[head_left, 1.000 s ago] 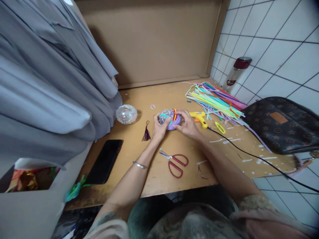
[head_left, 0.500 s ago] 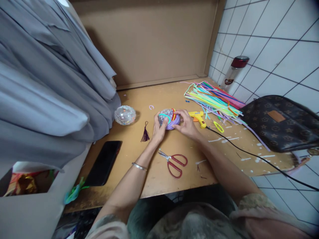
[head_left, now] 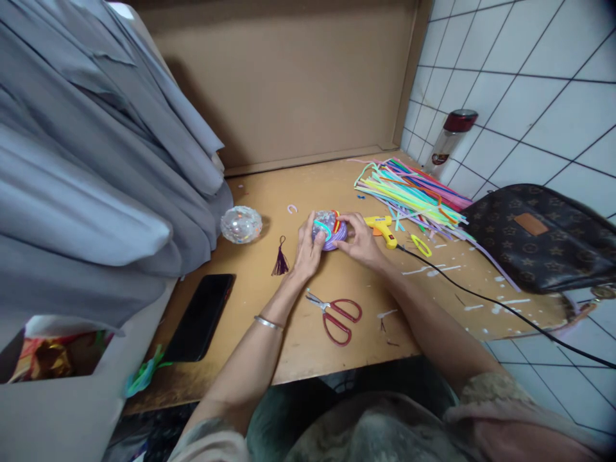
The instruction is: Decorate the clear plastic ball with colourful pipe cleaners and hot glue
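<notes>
Between my two hands is a roundish craft piece (head_left: pixel 329 239), with a clear, glittery top, purple strands wound round its lower part, and turquoise and red-yellow loops on it. My left hand (head_left: pixel 308 249) wraps its left side, thumb against the front. On the right, my right hand (head_left: pixel 359 239) grips the edge by the red-yellow loop with bent fingers and thumb. A yellow glue gun (head_left: pixel 384 230) lies just right of that hand. Scissors with red handles (head_left: pixel 337 314) rest nearer to me, and a dark purple tassel (head_left: pixel 280 259) lies to the left.
A clear faceted bowl-like piece (head_left: pixel 241 224) and a black phone (head_left: pixel 201 317) are on the left. Many coloured pipe cleaners (head_left: pixel 414 192) lie at the back right, beside a bottle (head_left: pixel 450 141) and a brown bag (head_left: pixel 548 237). The glue gun's cord (head_left: pixel 462 293) runs off right.
My left hand has shifted slightly right, its fingers now further over the top of the craft piece. The right hand keeps its grip almost unmoved.
</notes>
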`<state>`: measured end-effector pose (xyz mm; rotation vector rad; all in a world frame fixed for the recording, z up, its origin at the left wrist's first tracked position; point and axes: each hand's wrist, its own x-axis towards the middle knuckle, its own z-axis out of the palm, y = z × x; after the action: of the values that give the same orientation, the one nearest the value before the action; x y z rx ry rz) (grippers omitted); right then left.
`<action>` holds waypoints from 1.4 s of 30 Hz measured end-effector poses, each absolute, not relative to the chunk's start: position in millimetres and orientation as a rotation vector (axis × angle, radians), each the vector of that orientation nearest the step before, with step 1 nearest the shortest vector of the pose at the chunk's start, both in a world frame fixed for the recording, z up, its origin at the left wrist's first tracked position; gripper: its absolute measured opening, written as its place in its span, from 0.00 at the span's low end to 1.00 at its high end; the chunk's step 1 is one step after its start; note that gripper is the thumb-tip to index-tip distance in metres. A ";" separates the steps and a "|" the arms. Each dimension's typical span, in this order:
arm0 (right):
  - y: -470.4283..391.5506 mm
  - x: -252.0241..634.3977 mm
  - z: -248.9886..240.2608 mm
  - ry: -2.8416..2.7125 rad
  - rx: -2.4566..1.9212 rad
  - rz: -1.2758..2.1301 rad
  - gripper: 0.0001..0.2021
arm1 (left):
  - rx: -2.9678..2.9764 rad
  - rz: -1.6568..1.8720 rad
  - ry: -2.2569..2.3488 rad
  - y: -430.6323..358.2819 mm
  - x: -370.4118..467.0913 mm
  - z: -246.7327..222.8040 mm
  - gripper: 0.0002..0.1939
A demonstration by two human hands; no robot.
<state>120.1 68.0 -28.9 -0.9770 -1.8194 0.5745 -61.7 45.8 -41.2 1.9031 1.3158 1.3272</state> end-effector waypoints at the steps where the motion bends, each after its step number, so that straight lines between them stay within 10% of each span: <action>1: 68.4 120.3 -29.4 -1.820 -0.978 0.568 0.24 | 1.924 1.315 1.318 46.3 -62.6 -41.6 0.40; 42: 72.0 120.9 -35.4 -1.630 -0.906 0.884 0.22 | 2.137 1.284 1.394 51.6 -68.1 -47.8 0.33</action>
<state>120.9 72.0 -35.4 -0.9057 -1.6297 0.8838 -68.1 51.6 -47.8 2.1368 1.3940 1.2843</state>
